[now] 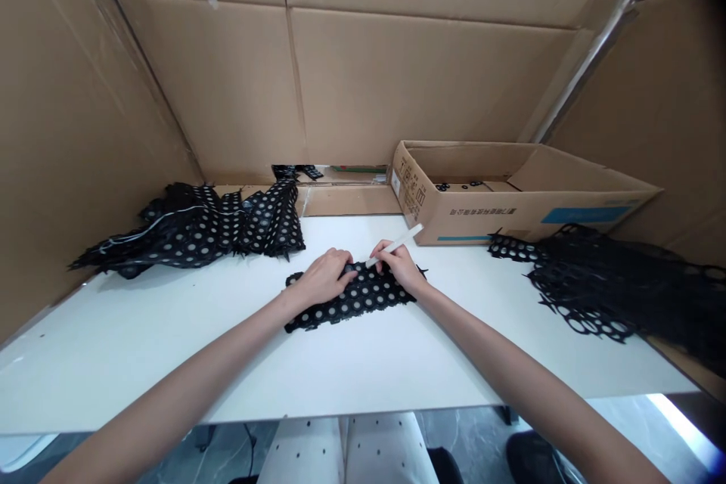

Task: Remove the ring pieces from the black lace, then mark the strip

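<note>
A black strip of material with rows of pale dots (pixel 345 304) lies flat near the middle of the white table. My left hand (pixel 327 276) rests on its upper left part, palm down, fingers bent and the thumb pointing right, with nothing seen in its grasp. At the strip's upper right edge, my right hand (pixel 397 265) is closed around a white pen-like stick (pixel 404 237). The stick slants, its lower end touching or just over the strip near my left thumb. Whether that end touches cannot be made out.
Bundled black dotted material (pixel 198 231) lies at the back left of the white table (pixel 318 378). An open cardboard box (pixel 488 215) with small black pieces inside stands back right. Black netted material (pixel 612 280) hangs over the right edge. Cardboard walls (pixel 227 76) enclose the back and sides.
</note>
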Action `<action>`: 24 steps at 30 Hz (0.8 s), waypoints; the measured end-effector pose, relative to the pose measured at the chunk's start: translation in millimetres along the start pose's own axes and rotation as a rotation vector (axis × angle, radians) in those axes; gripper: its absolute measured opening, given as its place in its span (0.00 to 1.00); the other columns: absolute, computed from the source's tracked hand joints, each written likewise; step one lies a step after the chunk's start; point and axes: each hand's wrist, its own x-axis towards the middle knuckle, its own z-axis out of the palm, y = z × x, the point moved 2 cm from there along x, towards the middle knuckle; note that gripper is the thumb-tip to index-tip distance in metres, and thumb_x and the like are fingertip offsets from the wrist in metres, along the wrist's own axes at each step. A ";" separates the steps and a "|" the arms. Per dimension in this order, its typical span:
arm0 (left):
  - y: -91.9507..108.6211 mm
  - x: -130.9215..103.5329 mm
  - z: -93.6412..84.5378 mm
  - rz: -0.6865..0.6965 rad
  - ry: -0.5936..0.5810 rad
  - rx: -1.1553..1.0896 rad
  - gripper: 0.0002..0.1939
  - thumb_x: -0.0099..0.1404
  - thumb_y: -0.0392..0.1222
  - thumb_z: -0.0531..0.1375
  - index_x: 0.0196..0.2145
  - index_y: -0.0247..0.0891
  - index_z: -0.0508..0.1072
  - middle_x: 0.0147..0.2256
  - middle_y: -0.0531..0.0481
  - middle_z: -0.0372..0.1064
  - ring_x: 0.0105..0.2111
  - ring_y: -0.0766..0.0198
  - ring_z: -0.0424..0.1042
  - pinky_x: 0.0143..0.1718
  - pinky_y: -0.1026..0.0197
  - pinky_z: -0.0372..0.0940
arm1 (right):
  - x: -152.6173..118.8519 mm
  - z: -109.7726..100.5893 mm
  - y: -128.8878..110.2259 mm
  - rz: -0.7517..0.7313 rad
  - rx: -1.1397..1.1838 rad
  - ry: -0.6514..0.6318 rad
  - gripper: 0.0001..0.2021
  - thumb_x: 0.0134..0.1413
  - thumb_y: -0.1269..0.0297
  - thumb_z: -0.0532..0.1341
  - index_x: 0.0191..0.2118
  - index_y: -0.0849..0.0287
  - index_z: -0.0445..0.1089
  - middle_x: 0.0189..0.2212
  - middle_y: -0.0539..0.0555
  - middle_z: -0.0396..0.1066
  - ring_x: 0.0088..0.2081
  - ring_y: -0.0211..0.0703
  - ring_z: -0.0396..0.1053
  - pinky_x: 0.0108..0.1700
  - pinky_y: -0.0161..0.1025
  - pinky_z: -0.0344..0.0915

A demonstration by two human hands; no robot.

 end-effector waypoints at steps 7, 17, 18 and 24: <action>-6.8 3.0 14.8 -0.133 0.028 -0.071 0.08 0.62 0.44 0.55 0.36 0.39 0.66 0.35 0.47 0.68 0.39 0.57 0.66 0.41 0.56 0.60 | 3.0 0.3 3.3 -0.012 0.030 0.004 0.06 0.46 0.70 0.54 0.24 0.59 0.67 0.13 0.45 0.62 0.20 0.38 0.61 0.33 0.37 0.57; -5.8 4.7 12.6 -0.161 0.057 -0.162 0.07 0.60 0.44 0.56 0.33 0.38 0.66 0.33 0.50 0.69 0.37 0.60 0.67 0.41 0.58 0.60 | 3.9 1.8 5.0 -0.052 0.053 -0.004 0.07 0.46 0.71 0.54 0.24 0.59 0.67 0.13 0.45 0.62 0.21 0.37 0.61 0.33 0.36 0.58; -6.2 4.8 12.9 -0.161 0.054 -0.157 0.07 0.60 0.44 0.56 0.33 0.38 0.66 0.33 0.50 0.69 0.36 0.60 0.67 0.41 0.58 0.60 | 3.2 2.1 3.3 -0.059 0.043 -0.010 0.06 0.46 0.72 0.54 0.24 0.59 0.67 0.13 0.45 0.62 0.21 0.37 0.61 0.33 0.36 0.58; -7.7 4.9 13.9 -0.156 0.056 -0.125 0.07 0.60 0.45 0.56 0.33 0.38 0.65 0.34 0.50 0.69 0.37 0.59 0.67 0.41 0.58 0.60 | 1.4 1.7 -1.7 -0.077 -0.023 -0.031 0.06 0.45 0.73 0.54 0.24 0.59 0.66 0.14 0.45 0.62 0.22 0.37 0.62 0.34 0.36 0.59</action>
